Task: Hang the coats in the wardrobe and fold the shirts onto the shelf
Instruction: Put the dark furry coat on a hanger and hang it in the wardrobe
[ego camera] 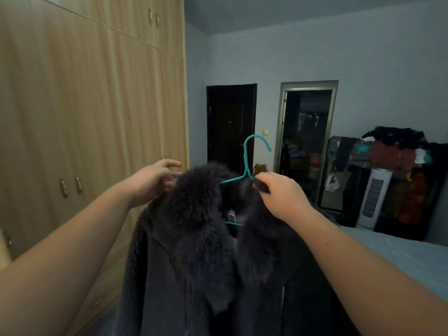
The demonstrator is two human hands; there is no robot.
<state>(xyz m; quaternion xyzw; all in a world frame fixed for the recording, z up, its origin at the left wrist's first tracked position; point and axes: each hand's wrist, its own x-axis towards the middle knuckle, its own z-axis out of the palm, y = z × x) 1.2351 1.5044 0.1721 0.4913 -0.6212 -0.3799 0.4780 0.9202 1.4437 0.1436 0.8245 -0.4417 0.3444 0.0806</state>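
Observation:
A dark grey fleece coat (206,258) with a furry collar hangs in front of me on a teal wire hanger (247,161), whose hook points up and to the right. My right hand (278,195) pinches the right side of the collar where it lies over the hanger's shoulder. My left hand (152,183) holds the coat's left shoulder behind the collar, fingers loosely curled, the fingertips partly hidden by the fur. The wooden wardrobe (92,112) stands on the left with all its doors closed.
A bed (407,258) with a pale cover lies at the lower right. Past it stand a white tower fan (373,197) and a heap of clothes (400,151). Ahead are a dark closed door (230,124) and an open doorway (305,141).

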